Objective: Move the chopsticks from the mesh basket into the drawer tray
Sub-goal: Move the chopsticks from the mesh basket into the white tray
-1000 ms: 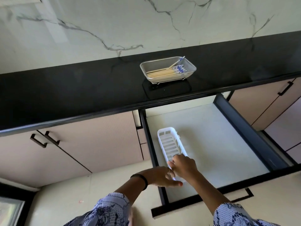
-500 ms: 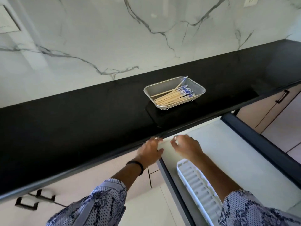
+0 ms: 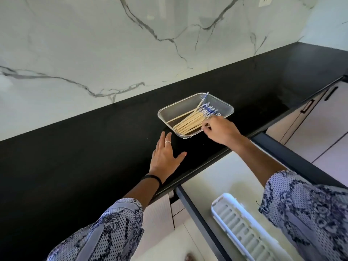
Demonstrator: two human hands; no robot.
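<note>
The right hand [image 3: 219, 129] has been brought from the drawer to the chopsticks [image 3: 194, 119]; its fingers [image 3: 206, 127] are narrowed at the bundle's four-o'clock edge, grasp unconfirmed, so pickup is judged imminent.

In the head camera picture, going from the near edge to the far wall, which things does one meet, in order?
white drawer tray → left hand flat on the black countertop → right hand at the basket's near edge → mesh basket with the chopsticks → marble wall.
</note>
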